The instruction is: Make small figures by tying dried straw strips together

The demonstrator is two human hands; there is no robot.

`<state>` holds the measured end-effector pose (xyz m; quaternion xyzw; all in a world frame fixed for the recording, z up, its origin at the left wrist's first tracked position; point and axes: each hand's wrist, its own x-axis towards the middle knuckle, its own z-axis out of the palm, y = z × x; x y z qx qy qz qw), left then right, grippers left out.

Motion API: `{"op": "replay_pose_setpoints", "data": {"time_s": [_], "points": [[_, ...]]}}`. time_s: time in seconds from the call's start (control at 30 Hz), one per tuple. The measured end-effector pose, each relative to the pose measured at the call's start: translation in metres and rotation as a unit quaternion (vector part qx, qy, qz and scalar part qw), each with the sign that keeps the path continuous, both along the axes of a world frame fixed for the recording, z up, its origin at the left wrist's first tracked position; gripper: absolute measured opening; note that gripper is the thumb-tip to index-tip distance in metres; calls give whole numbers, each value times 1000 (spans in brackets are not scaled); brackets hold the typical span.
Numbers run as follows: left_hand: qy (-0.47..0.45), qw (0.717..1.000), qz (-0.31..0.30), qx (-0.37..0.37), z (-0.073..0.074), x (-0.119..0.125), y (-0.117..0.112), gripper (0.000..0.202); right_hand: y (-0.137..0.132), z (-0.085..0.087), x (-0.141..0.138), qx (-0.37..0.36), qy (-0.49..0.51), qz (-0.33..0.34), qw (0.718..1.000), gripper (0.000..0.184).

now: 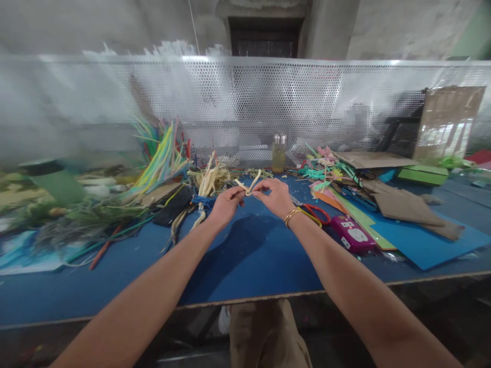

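Above the blue tabletop (253, 271), a pale yellow strip (254, 180) is bent into a small loop or knot, its two loose ends sticking up. My left hand (229, 203) pinches it from the left between thumb and fingertips. From the other side my right hand (274, 197), with a gold bracelet at the wrist, pinches it near the crossing. Whether the strip is dried leaf or paper I cannot tell. Just left of my left hand lies a bundle of pale dry strips (209, 179) tied with blue cord (203, 201).
Red-handled scissors (318, 213) and a purple box (352, 234) lie right of my right arm, near blue sheets (429, 245) and cardboard pieces (406, 207). A bottle (279, 156) stands behind. Colourful strips (161, 158) and a green cup (57, 184) are at left. A perforated metal panel (245, 102) borders the back.
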<state>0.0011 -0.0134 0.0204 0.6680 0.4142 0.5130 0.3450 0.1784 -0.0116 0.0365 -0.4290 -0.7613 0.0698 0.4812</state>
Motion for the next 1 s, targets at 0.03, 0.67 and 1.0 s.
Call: {"op": "replay_pose_setpoints", "data": {"time_s": [0.03, 0.67, 1.0], "points": [[0, 1000, -6, 1, 0, 0, 0, 22, 1, -1, 0, -9, 14, 12, 1000, 4], [-123, 987, -78, -66, -2, 7, -7, 40, 3, -14, -17, -177, 269, 139, 936, 16], [-112, 991, -57, -53, -3, 5, -3, 38, 0, -11, -16, -145, 212, 133, 957, 6]]}}
